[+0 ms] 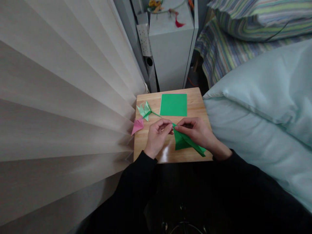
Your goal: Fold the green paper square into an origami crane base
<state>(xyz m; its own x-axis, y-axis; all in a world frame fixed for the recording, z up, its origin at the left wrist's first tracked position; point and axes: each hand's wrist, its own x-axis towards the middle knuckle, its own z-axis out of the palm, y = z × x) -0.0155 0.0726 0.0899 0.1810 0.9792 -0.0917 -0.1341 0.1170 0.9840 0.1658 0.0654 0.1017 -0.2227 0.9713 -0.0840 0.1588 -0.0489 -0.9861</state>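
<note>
A sheet of green origami paper (183,141), partly folded, is held above the small wooden table. My left hand (159,135) pinches its upper left corner between thumb and fingertips. Close beside it, my right hand (195,130) grips the same paper near that corner, thumb on top. The folded part slopes down to the right below my right hand, and its lower edge hangs near the tabletop. Behind the hands lies a flat green stack of square paper (173,105). To the left are a pale green folded paper flower (145,111) with a green stem and a pink folded paper piece (138,126).
The wooden table (148,152) stands between a pleated curtain (73,97) on the left and pale blue bedding (255,113) on the right. A white cabinet (172,58) rises behind it, with a red tassel (179,22) on top. Striped pillows (243,29) lie at the back right.
</note>
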